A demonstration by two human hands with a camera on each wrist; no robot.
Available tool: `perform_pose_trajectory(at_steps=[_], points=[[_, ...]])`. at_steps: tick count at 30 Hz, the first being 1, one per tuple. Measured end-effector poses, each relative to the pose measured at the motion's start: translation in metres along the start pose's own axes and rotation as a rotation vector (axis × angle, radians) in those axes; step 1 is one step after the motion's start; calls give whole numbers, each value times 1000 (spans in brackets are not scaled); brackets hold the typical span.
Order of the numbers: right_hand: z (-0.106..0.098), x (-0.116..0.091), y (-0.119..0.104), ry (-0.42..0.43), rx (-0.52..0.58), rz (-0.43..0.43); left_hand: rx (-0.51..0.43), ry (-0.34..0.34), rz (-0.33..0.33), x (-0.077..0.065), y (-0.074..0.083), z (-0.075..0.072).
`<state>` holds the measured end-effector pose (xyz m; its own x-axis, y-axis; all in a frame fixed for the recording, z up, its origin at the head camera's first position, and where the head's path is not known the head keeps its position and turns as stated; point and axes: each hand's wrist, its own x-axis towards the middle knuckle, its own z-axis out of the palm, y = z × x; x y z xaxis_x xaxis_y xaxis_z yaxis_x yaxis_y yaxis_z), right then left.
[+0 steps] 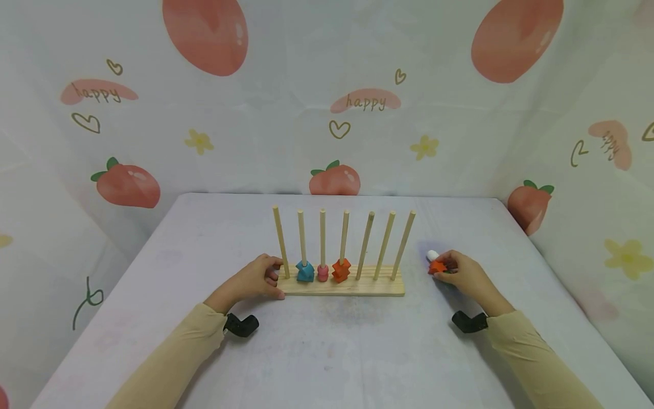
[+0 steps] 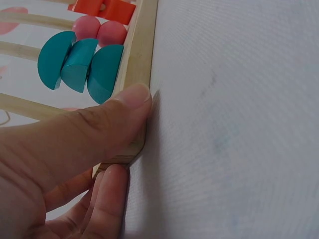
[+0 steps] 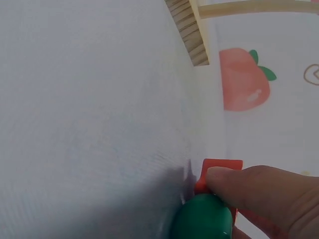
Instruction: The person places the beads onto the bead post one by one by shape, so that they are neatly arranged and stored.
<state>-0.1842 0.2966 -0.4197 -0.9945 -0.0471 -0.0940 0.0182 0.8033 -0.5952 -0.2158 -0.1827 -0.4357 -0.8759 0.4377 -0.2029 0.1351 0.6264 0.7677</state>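
Observation:
My left hand (image 1: 258,278) grips the left end of a wooden peg board (image 1: 342,288), its thumb along the front edge and its fingers curled at the end face. Upright wooden pegs rise from the board. Teal half-round beads (image 1: 305,272), pink round beads (image 1: 323,273) and orange notched beads (image 1: 341,271) are stacked low on separate pegs. To the right of the board, my right hand (image 1: 465,275) pinches an orange-red bead (image 3: 223,163) low over the table. A green rounded bead (image 3: 203,219) shows beside the thumb in the right wrist view.
A white bead (image 1: 432,255) lies just beyond the right hand. The pegs on the right half of the board, such as the rightmost peg (image 1: 404,244), are bare. Behind the pale tabletop (image 1: 327,352) hangs a peach-printed cloth (image 1: 286,142).

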Motion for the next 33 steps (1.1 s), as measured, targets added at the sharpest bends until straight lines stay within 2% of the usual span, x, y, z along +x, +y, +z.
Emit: perform_pose_trajectory(at_steps=[5, 16, 27, 33], points=[[-3, -1, -1, -5, 5, -6, -9, -1, -8, 0, 0, 0], [-11, -3, -14, -11, 54, 48, 20, -1, -2, 0, 1, 0], [-13, -6, -24, 71, 62, -63, 7, -2, 1, -1, 2, -1], [-14, -8, -30, 96, 64, -89, -1, -4, 16, 0, 1, 0]])
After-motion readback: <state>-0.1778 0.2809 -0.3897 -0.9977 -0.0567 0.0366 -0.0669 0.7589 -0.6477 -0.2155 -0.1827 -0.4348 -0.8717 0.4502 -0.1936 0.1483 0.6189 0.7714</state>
